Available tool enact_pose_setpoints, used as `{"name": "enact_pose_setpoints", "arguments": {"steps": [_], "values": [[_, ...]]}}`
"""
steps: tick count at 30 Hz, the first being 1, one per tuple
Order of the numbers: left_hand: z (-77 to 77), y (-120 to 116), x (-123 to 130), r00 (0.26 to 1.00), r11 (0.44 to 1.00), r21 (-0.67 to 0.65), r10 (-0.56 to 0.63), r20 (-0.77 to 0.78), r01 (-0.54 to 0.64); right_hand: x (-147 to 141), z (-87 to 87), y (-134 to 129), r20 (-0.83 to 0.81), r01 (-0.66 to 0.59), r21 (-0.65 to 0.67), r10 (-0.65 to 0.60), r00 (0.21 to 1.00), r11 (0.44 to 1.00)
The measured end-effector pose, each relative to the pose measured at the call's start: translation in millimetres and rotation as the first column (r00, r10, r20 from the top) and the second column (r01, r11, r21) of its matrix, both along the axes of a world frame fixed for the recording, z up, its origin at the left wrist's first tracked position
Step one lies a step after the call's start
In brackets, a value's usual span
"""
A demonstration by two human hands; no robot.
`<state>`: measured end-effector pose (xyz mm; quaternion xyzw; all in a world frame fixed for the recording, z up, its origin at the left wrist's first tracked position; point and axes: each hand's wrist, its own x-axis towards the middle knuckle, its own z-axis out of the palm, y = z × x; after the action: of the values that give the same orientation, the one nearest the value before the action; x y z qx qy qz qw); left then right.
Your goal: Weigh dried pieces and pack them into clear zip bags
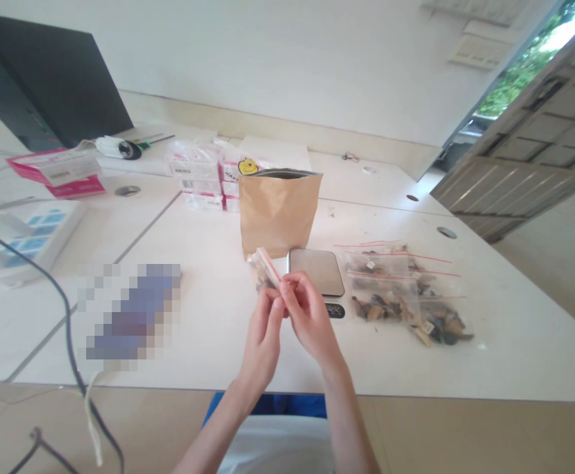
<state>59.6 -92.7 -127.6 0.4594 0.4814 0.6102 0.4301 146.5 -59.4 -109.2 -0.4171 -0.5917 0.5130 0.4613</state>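
Note:
Both hands meet in front of a small digital scale (316, 270). My left hand (264, 326) and my right hand (307, 309) pinch a small clear zip bag (262, 268) with a red-lined top; it holds brownish pieces. The fingers of both are closed on its edge. Behind the bag stands a brown paper pouch (278, 214), its top slightly parted. The scale's plate is bare, and its dark button panel (335, 310) is partly beside my right hand. Right of the scale lie several clear zip bags (391, 296) of dried brown and dark pieces.
Plastic-wrapped boxes (196, 174) stand behind the pouch to the left. A blurred blue item (137, 313) lies on the left table, near a dark cable (65, 309). Farther left are a white tray (65, 240), a pink box (77, 185) and a black monitor-like case (65, 79).

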Motion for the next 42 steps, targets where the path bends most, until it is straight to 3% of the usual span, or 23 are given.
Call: {"name": "enact_pose_setpoints", "arguments": {"steps": [3,6,13,18,22,28,31,36,42], "values": [[-5.5,5.0,-14.0,0.998,0.996,-0.057,0.067,-0.002,-0.067,-11.8,-15.9,1.1,-0.099,-0.099,-0.022,0.096,0.99,0.995],[-9.7,8.3,-23.5,0.995,0.99,-0.106,0.095,0.004,-0.094,-14.9,-21.2,1.9,-0.037,-0.133,-0.02,0.132,0.991,0.991],[-9.7,15.2,-34.0,0.995,0.995,-0.094,0.016,-0.098,-0.025,-2.3,-4.0,9.5,0.07,-0.267,0.007,0.266,0.962,0.964],[-7.7,16.7,-40.4,0.964,0.991,-0.077,-0.122,-0.235,0.107,9.2,6.2,15.8,0.348,-0.305,0.043,0.272,0.897,0.951],[-3.9,19.7,-44.2,0.964,0.989,-0.053,-0.149,-0.222,0.141,15.2,11.2,21.9,0.33,-0.455,0.013,0.426,0.842,0.89],[8.9,23.6,-40.8,0.985,0.983,-0.075,-0.172,-0.011,0.17,17.0,19.4,34.6,0.212,-0.615,-0.076,0.616,0.759,0.785],[11.9,24.8,-40.6,0.988,0.987,-0.048,-0.156,0.012,0.156,16.3,24.9,44.0,0.221,-0.68,-0.092,0.681,0.698,0.728],[7.8,28.2,-49.3,0.983,0.982,0.022,-0.186,0.004,0.186,10.5,34.0,55.5,0.276,-0.726,-0.006,0.699,0.659,0.687],[8.6,32.5,-58.1,0.981,0.978,0.08,-0.192,-0.011,0.192,3.1,39.7,61.7,0.41,-0.677,0.057,0.601,0.686,0.734]]}}
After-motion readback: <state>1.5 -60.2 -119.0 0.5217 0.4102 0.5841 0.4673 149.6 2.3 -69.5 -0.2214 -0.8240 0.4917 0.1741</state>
